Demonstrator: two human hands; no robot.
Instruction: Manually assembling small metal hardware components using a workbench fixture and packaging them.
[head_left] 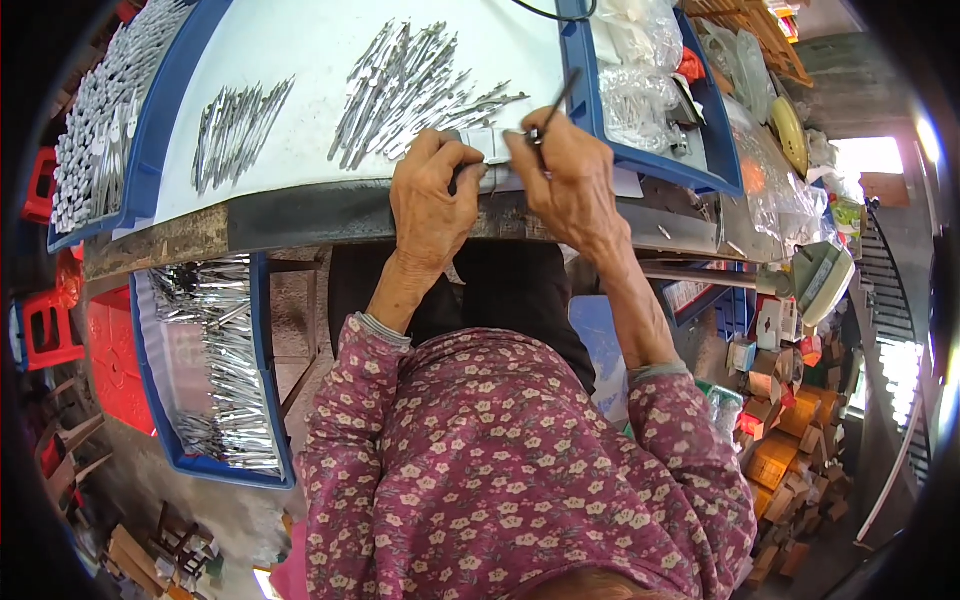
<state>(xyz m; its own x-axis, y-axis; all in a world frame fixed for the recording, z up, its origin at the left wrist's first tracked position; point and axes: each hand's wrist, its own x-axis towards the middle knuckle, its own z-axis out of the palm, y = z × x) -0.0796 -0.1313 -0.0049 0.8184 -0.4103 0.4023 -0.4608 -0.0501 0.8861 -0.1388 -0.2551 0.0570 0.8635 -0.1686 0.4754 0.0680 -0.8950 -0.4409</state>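
Observation:
My left hand is closed at the front edge of the white-topped table, fingers bent and thumb against them. Whatever it pinches is hidden by the fingers. Beside its fingertips lies a small pale grey block. Over the right end of this block my right hand grips a thin dark rod-like tool, which slants up and away; its lower end is blurred. Just beyond my hands spreads a large heap of slender silvery metal pieces. A smaller bunch of similar pieces lies farther left.
At far left a blue tray holds many metal pieces. Another blue tray of them sits lower left. On the right, a blue tray contains plastic bags. Cardboard boxes are piled at lower right, near a pale lamp-like device.

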